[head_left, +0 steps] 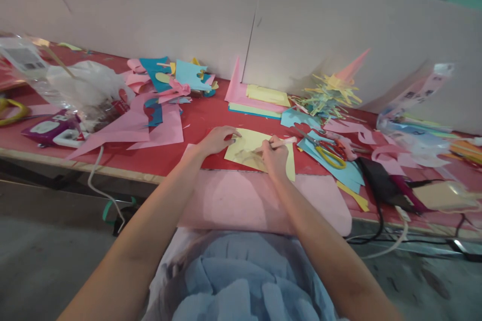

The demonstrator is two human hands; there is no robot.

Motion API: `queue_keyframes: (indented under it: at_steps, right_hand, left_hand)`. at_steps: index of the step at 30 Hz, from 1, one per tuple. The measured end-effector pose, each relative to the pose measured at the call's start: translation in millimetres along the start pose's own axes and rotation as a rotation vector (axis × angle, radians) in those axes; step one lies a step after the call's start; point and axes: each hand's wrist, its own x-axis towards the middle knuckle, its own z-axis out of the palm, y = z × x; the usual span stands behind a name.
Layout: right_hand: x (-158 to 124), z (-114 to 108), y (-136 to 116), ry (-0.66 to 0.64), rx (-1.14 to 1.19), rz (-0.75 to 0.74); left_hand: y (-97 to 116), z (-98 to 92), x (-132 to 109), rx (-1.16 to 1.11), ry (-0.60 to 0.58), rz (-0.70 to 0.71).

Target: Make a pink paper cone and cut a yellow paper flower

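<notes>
Yellow sheet [250, 138]: it lies on the red worktop [211, 108], in front of the person; its grey patch may be drawing or shadow, I cannot tell.
Pen [289, 140]: over the sheet's right part, gripped by the closed fingers of the right hand [274, 156]; contact of its tip is unclear.
Left hand [217, 140]: at the sheet's left edge, fingers loosely open and curved, touching the paper, gripping nothing.
Neat marking: in my judgement, the left fingers should press the sheet steady, while the pen goes lightly.
Scissors [328, 155]: right of the sheet.
</notes>
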Motion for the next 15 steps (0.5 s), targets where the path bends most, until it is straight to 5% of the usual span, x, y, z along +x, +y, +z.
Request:
queue_keyframes:
  at_steps: [10,15]
  right_hand:
    - [2.4,-2.8,-1.7,0.047,0.039,-0.001]
    - [-6.1,-35.2,-2.4,-0.014,0.082,-0.139]
  left_hand:
    - [-5.1,3.3,0.3,-0.016,0.017,0.006]
    - [-6.5,4.1,1.1,0.006,0.012,-0.023]
